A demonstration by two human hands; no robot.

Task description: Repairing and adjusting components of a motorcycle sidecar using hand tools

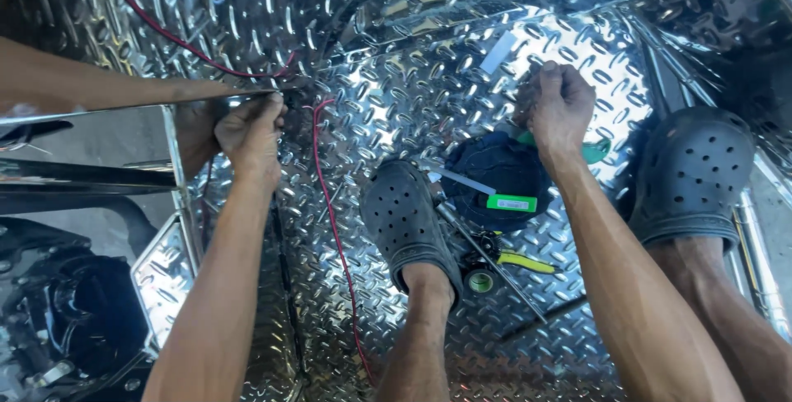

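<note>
While left hand fingers pinch thin red wire, right hand fists tight over embossed shiny tread-plate floor; contents hidden.

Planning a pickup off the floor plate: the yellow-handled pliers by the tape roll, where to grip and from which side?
Take the yellow-handled pliers by the handles, which point right and lie bare on the diamond-plate floor. Come from above on the right. The head end sits crowded against the tape roll and under a thin metal rod, beside the left clog, so that side looks cramped for a grip.
</note>
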